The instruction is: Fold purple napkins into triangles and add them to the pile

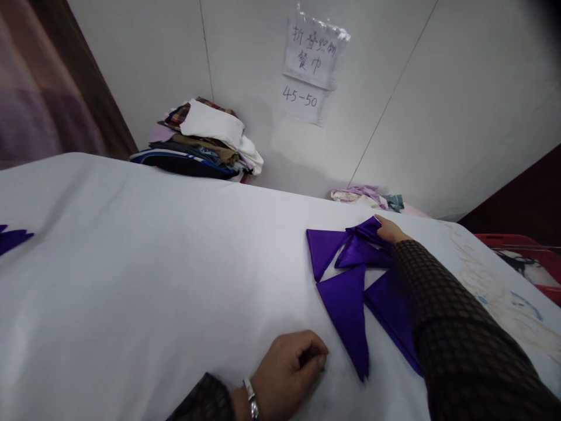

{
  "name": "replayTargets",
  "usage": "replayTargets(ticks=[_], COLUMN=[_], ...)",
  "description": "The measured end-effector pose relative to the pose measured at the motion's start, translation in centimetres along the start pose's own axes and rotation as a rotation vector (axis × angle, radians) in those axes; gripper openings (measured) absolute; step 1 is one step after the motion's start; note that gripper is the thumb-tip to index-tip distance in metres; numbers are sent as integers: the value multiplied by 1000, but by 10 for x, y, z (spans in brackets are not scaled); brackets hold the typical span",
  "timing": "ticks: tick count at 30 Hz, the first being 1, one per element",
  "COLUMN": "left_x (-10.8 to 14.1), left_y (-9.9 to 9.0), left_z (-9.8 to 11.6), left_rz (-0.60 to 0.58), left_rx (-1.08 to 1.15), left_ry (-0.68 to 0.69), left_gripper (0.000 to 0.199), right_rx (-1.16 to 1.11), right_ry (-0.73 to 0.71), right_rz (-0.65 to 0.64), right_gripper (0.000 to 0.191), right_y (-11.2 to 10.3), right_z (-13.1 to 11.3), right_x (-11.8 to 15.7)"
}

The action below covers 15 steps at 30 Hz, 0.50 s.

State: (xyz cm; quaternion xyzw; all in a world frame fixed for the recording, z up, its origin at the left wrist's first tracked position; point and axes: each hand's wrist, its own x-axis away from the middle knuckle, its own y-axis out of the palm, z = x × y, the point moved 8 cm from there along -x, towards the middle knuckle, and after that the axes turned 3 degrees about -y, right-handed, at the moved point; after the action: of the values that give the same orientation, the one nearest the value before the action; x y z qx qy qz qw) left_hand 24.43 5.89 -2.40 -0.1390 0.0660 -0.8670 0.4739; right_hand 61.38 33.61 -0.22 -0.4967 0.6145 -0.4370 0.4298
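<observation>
Several folded purple cloths lie on the white-covered table. My right hand (389, 229) is at the far cloth (363, 242), its fingers closed on the upper right corner. Left of that cloth lies a purple triangle (325, 248), and nearer to me a longer pointed one (349, 316). Another purple cloth (392, 310) is partly hidden under my right forearm. My left hand (289, 368), with a silver bracelet at the wrist, rests near the table's front with its fingers curled in and nothing seen in them.
Piled clothes (210, 140) stand at the table's (153, 263) far edge against the wall. Smaller cloths (366, 197) lie farther right. Another purple cloth (13, 238) is at the far left. A red crate (511, 240) stands beyond the right edge. A handwritten sign (311, 52) hangs on the wall.
</observation>
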Motion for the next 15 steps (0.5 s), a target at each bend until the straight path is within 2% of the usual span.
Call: replayTargets(ticks=[3,5,7,10,13,15], left_x=[0,1,1,1,-1,-1], left_y=[-1,-1,0,1,2,2], left_z=[1,1,1,1,1,0], left_rz=[-1,-1,2,1,6,9], left_rx=[-6,-8,-10,-7,-18,-31], left_ry=[9,11,13,15,27,42], left_gripper=[15,15,15,15,14,14], right_rx=[47,88,125,137,127,138], right_ry=[96,94,23,-123,-274,-348], right_rz=[-58,-31,55,177,212,203], right_gripper=[86,85,77,55,36,31], right_y=[4,3,-2,-9,-10,-9], right_z=[4,-4,-21,-51,-77,-88], right_x=[9,17,26,45,66,77])
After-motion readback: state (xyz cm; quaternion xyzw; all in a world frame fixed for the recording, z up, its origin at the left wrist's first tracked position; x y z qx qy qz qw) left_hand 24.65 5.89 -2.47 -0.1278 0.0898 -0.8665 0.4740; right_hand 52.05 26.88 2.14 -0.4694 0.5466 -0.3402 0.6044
